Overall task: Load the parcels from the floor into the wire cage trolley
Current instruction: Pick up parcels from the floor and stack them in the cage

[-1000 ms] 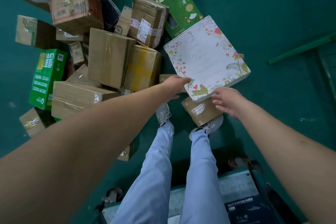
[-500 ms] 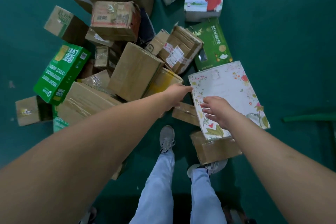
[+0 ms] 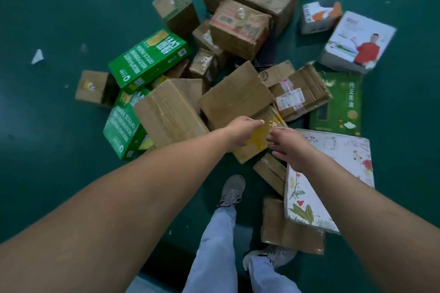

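I reach both arms out over a heap of parcels on the green floor (image 3: 59, 19). My left hand (image 3: 240, 133) is in the middle of the frame, its fingers loose and a little spread, right over a brown box with yellow tape (image 3: 258, 140). My right hand (image 3: 289, 147) is just beside it, fingers loose too, over the same box and holding nothing. I cannot tell if my fingers touch the box. Just to the right, low in the frame, lies a flat white box with flowers (image 3: 338, 157), partly under my right arm. It rests on a brown box (image 3: 285, 233) near my shoes. A big brown box (image 3: 235, 95) sits just above my hands. Two green boxes (image 3: 148, 60) lie to the left of the heap. In the upper right is a white box with a picture of a person in red (image 3: 357, 43). A dark green flat box (image 3: 338, 102) lies just below it.
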